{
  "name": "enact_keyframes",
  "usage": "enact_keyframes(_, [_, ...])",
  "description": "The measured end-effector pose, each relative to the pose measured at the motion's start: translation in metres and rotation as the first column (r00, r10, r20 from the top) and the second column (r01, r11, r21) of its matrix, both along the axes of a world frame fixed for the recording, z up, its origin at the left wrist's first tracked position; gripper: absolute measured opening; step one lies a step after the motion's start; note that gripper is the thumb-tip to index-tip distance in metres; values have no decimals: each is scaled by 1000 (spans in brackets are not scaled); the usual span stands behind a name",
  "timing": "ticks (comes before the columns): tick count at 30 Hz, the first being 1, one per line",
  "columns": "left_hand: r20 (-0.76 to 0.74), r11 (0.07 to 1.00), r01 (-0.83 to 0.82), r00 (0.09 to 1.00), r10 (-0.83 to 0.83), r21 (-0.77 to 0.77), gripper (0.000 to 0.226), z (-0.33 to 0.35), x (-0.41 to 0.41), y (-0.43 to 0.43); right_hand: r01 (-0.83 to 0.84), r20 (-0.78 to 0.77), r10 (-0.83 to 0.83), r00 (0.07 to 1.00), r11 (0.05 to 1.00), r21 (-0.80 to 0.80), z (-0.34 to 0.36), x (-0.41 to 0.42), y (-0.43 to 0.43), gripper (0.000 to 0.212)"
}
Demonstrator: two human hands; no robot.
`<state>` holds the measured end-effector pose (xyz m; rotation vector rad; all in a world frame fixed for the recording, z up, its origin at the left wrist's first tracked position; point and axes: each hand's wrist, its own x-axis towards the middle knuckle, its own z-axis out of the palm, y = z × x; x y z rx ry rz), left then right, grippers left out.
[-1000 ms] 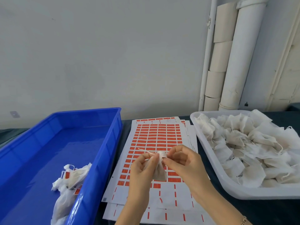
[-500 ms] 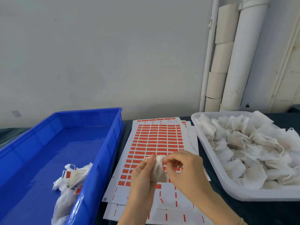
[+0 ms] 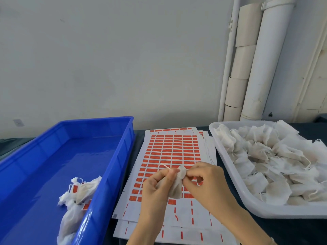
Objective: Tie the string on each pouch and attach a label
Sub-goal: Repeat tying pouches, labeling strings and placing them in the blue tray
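In the blue tray [image 3: 99,119], only a few labelled pouches [image 3: 83,190] are seen; in the white tray [image 3: 283,212], a heap [image 3: 276,161] is left untied. Above the label sheets [image 3: 173,147], one pouch [image 3: 177,188] is pinched at its neck by left hand [image 3: 155,188] and right hand [image 3: 207,183], its string [image 3: 165,166] apparently mid-tie, unlabelled.

Blue tray [image 3: 79,156]: we see hard plastic, glossy, with a sheen on its floor.
White tray [image 3: 286,210]: we read it as smooth plastic, duller.
Held pouch [image 3: 177,189]: thin white cloth, matt, crumpled.
Heaped pouches [image 3: 265,156]: the same soft, fuzzy cloth.
Label sheets [image 3: 173,149]: smooth white paper with red stickers.
Counter [image 3: 292,232]: dark and matt; we cannot tell the material.
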<state>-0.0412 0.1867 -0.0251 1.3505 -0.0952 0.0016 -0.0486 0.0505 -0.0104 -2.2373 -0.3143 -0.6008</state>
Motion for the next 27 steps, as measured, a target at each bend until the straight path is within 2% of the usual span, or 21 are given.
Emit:
enact_keyframes(2, [-25,1000,-15,1000,15,18,29,-1,1,-1,-10,18,11,1000,1000,-10,-1,-1,-1,36])
enact_keyframes(5, [-74,998,-63,995,65,31,23,-4,5,-2,4,150,-1,989,1000,-19,-9,-3,0,23])
enact_keyframes(9, [-126,991,-130,983,131,17,22,-7,6,-4,39,279,-18,960,997,-69,-17,-6,1,20])
enact_keyframes(13, [-99,994,-97,990,100,42,4,-6,3,-2,41,321,-13,947,996,-83,-19,-4,-2,21])
enact_keyframes(19, [-60,971,-153,984,166,182,21,-1,2,-3,75,346,-10,938,982,-175,-17,-2,-5,21])
enact_keyframes(23, [-68,960,-131,986,152,247,28,4,3,3,88,365,-5,931,973,-212,-21,-2,-8,21])
enact_keyframes(27, [-90,940,-118,984,154,322,27,8,4,4,95,376,1,926,967,-236,-24,-3,-8,23])
